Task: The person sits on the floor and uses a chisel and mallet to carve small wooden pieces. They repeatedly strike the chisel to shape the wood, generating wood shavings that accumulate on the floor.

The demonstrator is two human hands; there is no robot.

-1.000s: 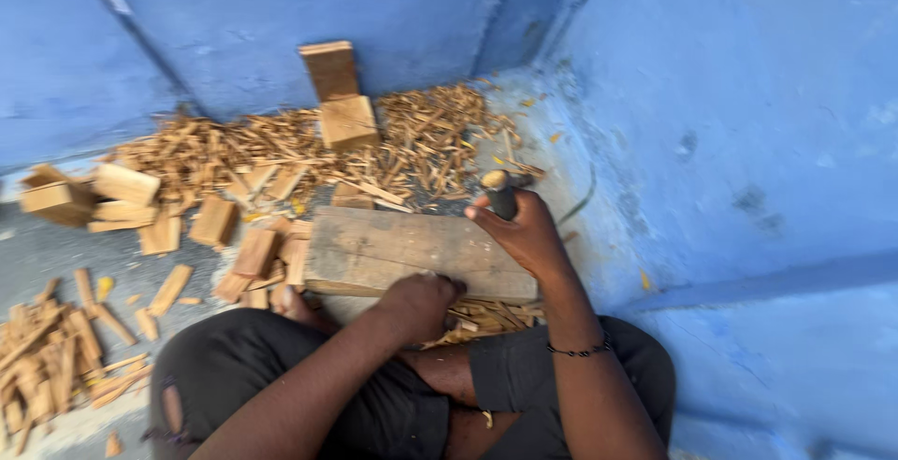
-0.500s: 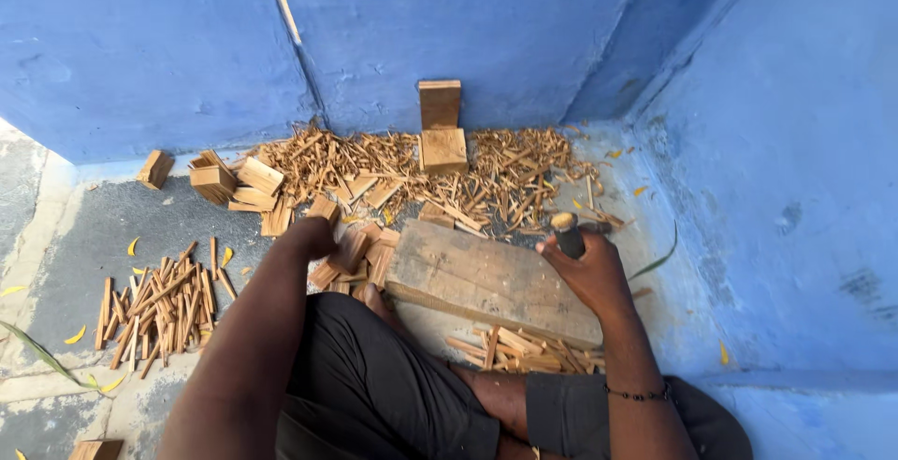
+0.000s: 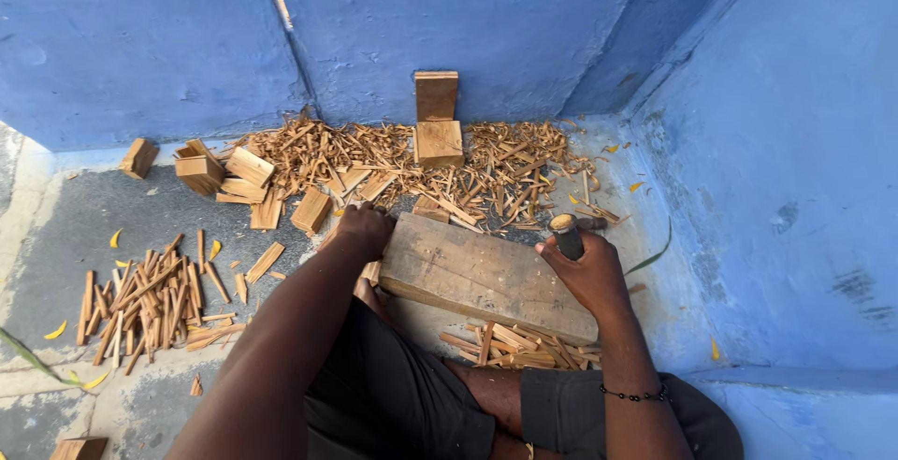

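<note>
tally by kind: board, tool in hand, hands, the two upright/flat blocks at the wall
Wooden board: 1
Dark-handled tool: 1, in the right hand
Hands: 2, left hand at the board's left end
Blocks at the wall: 2
Total: 6

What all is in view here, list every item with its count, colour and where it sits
Wooden plank: one, pale brown, flat on the floor in front of the person.
Small wooden blocks: several, light brown, in a heap left of the plank by the wall.
Upright block pair: two, brown, one leaning on the wall, one lying before it.
Wood chips: too many to count, tan, spread along the wall's foot.
Split sticks: a pile, tan, on the grey floor at left.
More sticks: a small pile, tan, just below the plank.
Walls: blue, meeting in a corner.
Left hand: at the plank's left end, among the blocks.
Right hand: gripping a dark tool handle at the plank's right end.
</note>
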